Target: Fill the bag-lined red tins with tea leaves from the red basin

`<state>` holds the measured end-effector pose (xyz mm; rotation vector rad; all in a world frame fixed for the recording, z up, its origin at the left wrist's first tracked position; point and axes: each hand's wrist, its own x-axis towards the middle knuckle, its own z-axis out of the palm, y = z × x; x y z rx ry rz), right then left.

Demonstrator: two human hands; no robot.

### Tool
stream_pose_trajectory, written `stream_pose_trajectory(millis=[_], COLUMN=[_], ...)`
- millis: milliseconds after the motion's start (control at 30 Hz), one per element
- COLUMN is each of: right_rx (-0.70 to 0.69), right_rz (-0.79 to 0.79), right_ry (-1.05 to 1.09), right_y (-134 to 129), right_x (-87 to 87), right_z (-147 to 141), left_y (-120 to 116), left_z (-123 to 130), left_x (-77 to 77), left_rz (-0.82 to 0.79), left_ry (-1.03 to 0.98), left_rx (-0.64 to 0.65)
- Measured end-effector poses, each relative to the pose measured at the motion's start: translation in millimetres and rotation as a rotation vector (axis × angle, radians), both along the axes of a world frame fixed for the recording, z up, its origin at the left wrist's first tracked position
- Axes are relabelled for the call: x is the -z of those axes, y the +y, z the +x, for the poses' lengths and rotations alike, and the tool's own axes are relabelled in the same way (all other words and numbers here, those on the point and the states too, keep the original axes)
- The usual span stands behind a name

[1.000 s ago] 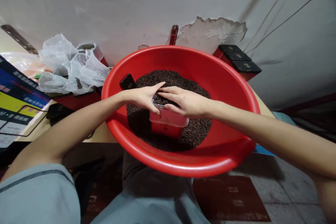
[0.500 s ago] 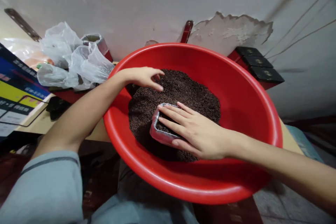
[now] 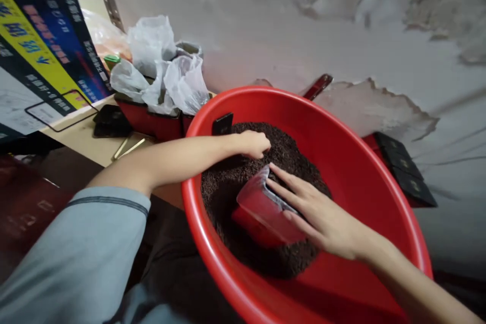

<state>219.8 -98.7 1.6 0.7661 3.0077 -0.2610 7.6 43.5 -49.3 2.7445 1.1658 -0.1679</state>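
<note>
A large red plastic basin [image 3: 375, 182] holds a heap of dark, loose, tea-like leaves [image 3: 292, 147]. In it a red box [image 3: 269, 217] with a clear plastic liner leans over toward my right hand, its side facing me. My right hand [image 3: 319, 207] spans the box's open top, fingers long and slightly apart at the rim; the palm hides most of what is inside. Beyond the box, my left hand [image 3: 255, 144] is curled into a fist against the heap; whatever it may hold is hidden. A small black block-shaped piece [image 3: 222, 124] rests against the basin's inner left wall.
Red boxes [image 3: 152, 121] with white plastic bags [image 3: 186, 81] puffing out stand left of the basin. A printed carton [image 3: 38, 50] is at far left. Black-topped boxes [image 3: 404, 167] sit behind the basin's right rim, near the peeling wall [image 3: 246, 20].
My view has swung left. My left hand has gone from loosely spread to a fist on the leaves. The red box has tipped, showing more of its side, with my right hand still across its top.
</note>
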Motion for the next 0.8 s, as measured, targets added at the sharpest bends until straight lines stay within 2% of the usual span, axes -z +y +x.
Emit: stream_pose_trajectory(millis=[200, 300, 400, 600, 800], right_rx=[-0.016, -0.005, 0.057, 0.080, 0.073], right_rz=[0.036, -0.065, -0.129, -0.099, -0.132], right_ry=[0.044, 0.054, 0.103, 0.102, 0.064], right_y=[-1, -1, -1, 1, 1], right_x=[-10.1, -7.0, -5.1, -7.8, -6.6], right_z=[-35, -49, -55, -61, -62], left_y=[-5, -8, -11, -14, -15], left_z=[7, 7, 7, 8, 8], left_x=[6.8, 6.9, 3.0, -7.5, -6.2], left_rz=[-0.085, -0.082, -0.084, -0.092, -0.108], left_ry=[0.029, 0.041, 0.021, -0.016, 0.015], left_rx=[0.068, 0.067, 0.083, 0.124, 0.159])
